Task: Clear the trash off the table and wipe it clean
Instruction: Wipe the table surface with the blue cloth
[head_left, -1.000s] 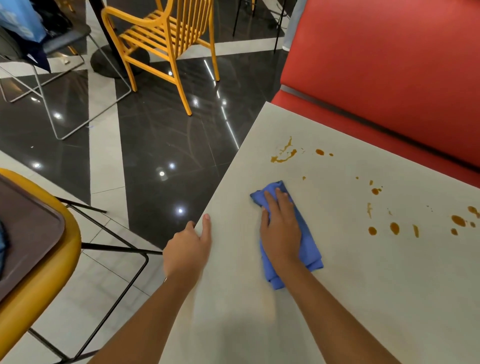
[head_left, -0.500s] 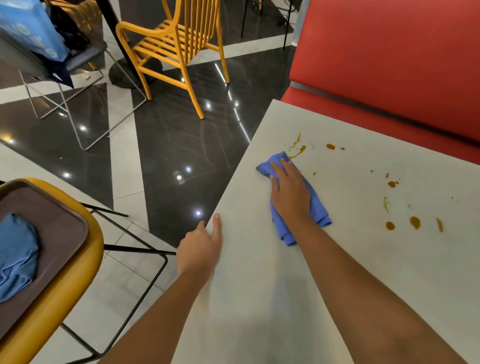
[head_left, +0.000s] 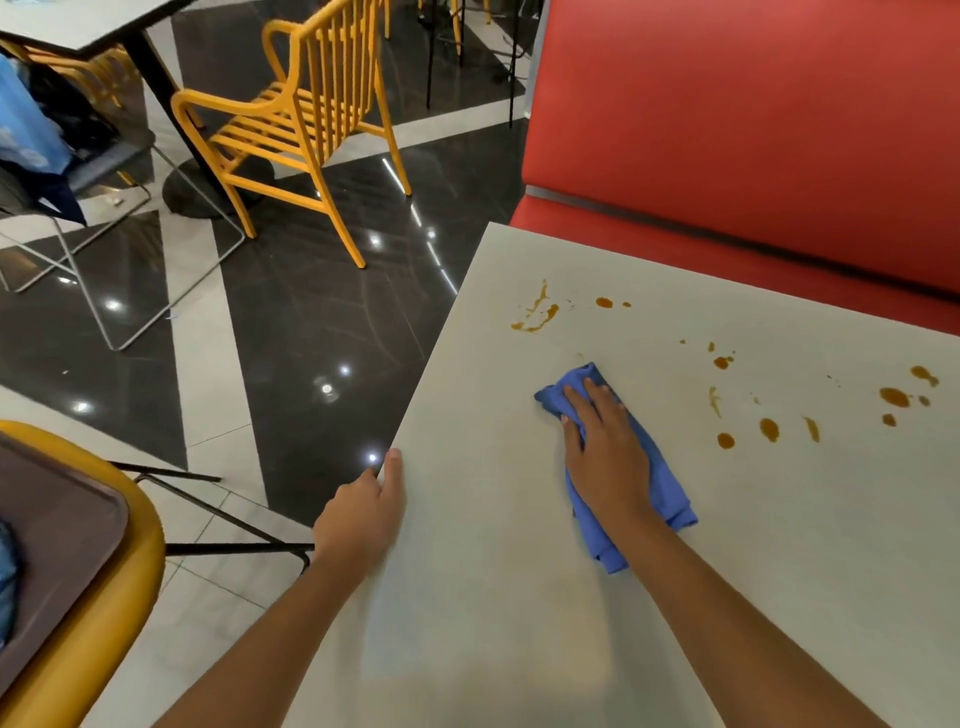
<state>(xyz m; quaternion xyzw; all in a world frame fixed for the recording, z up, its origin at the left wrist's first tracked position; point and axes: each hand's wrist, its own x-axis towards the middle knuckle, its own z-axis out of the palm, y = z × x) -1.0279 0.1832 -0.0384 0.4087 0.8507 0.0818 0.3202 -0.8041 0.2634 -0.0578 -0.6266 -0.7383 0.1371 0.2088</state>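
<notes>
Your right hand (head_left: 608, 457) is pressing flat on the cloth (head_left: 660, 483) (no clench); stains (head_left: 535, 314) are lying ahead toward the table's (head_left: 519, 597) far corner, left hand (head_left: 363, 514) bracing its edge.

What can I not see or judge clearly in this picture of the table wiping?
- Table: its right and near parts are cut off by the frame, so further stains or trash there cannot be judged.
- Blue cloth: its middle is hidden under the right hand.
- Left hand: its fingers curl over the table edge, out of sight.
- Brown tray: cut off at the left edge; the blue thing on it is unidentifiable.
</notes>
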